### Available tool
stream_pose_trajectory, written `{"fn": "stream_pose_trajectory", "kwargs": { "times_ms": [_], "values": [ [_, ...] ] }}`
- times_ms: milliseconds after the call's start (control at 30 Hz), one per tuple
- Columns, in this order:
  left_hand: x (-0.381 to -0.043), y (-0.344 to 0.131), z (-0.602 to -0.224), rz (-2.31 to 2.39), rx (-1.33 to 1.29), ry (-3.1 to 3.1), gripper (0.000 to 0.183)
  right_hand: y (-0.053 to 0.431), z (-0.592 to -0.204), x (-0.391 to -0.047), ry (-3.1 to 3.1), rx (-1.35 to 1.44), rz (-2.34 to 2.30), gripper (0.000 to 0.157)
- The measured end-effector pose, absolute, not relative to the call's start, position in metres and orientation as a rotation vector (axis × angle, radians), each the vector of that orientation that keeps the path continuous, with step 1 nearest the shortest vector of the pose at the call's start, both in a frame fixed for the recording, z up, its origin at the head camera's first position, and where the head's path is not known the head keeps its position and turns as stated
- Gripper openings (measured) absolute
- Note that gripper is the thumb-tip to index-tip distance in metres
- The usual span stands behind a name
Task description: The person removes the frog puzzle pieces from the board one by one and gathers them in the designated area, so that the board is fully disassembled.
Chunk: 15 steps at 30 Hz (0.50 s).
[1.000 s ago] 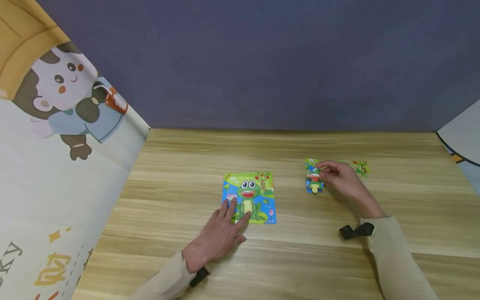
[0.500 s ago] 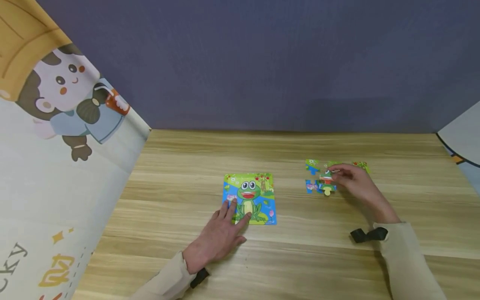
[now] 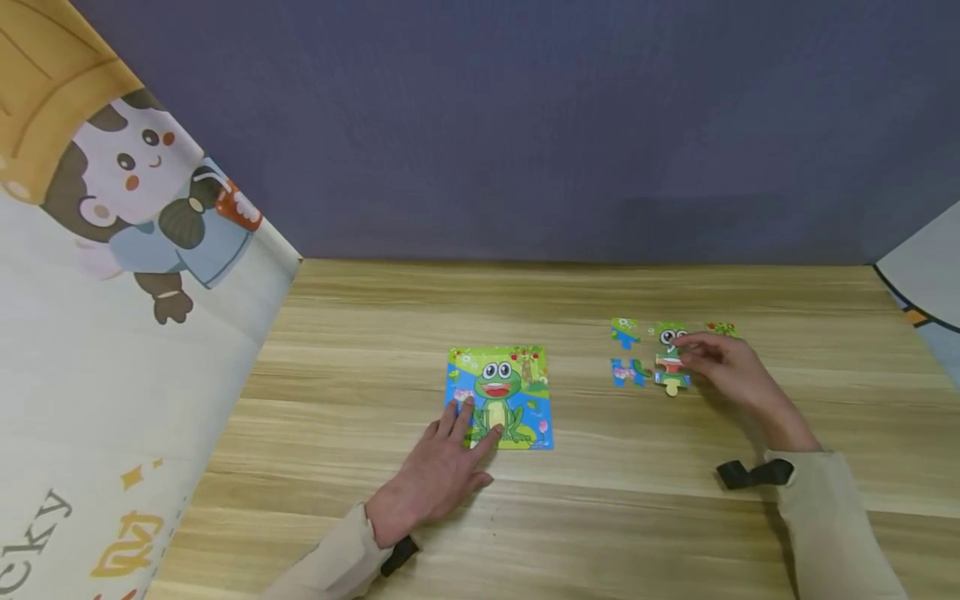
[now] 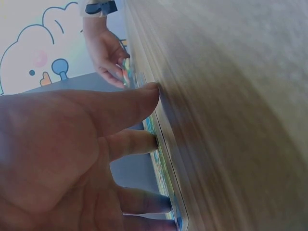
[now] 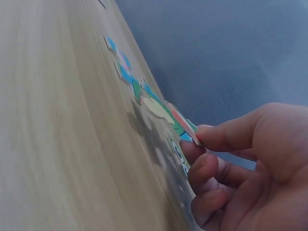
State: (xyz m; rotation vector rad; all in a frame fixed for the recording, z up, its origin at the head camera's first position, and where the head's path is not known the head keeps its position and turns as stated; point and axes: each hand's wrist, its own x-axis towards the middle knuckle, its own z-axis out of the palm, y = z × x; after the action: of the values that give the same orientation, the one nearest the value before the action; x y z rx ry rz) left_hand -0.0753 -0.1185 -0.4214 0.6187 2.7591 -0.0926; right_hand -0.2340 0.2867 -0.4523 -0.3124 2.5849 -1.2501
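My left hand rests with spread, straight fingers on the lower left of a square frog picture board. In the left wrist view its fingertips lie on the board's edge. Off to the right, my right hand pinches a jigsaw puzzle piece showing the frog's mouth and belly, between thumb and fingers. The right wrist view shows this piece tilted above the table, its shadow beneath. Just behind it lies the frog-eyes piece, partly covered by the fingers.
To the left of the held piece lie a green-and-blue corner piece and a blue piece with a pink flower. A tree piece shows behind the right hand. A dark wall borders the wooden table at the back.
My right hand has moved right with the pinched puzzle piece, from over the left pieces to in front of the frog-eyes piece. The left hand has stayed on the board.
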Motion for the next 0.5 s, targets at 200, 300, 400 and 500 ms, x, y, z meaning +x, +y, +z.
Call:
{"fn": "stream_pose_trajectory", "kwargs": {
  "times_ms": [200,300,400,500],
  "values": [
    [-0.0748,-0.1183,-0.4206,-0.095,0.626,2.765,0.062,0.2938,-0.4536,-0.2305,2.635,-0.361,-1.171,0.031],
    [-0.0746,-0.1183,-0.4208,-0.103,0.627,2.766,0.062,0.2963,-0.4520,-0.2286,2.643,-0.363,-1.159,0.031],
    [-0.0744,-0.1183,-0.4207,-0.114,0.628,2.764,0.062,0.2968,-0.4510,-0.2280,2.657,-0.373,-1.145,0.030],
    [-0.0743,-0.1180,-0.4203,-0.124,0.629,2.760,0.062,0.2961,-0.4519,-0.2281,2.678,-0.390,-1.123,0.030]
  ]
}}
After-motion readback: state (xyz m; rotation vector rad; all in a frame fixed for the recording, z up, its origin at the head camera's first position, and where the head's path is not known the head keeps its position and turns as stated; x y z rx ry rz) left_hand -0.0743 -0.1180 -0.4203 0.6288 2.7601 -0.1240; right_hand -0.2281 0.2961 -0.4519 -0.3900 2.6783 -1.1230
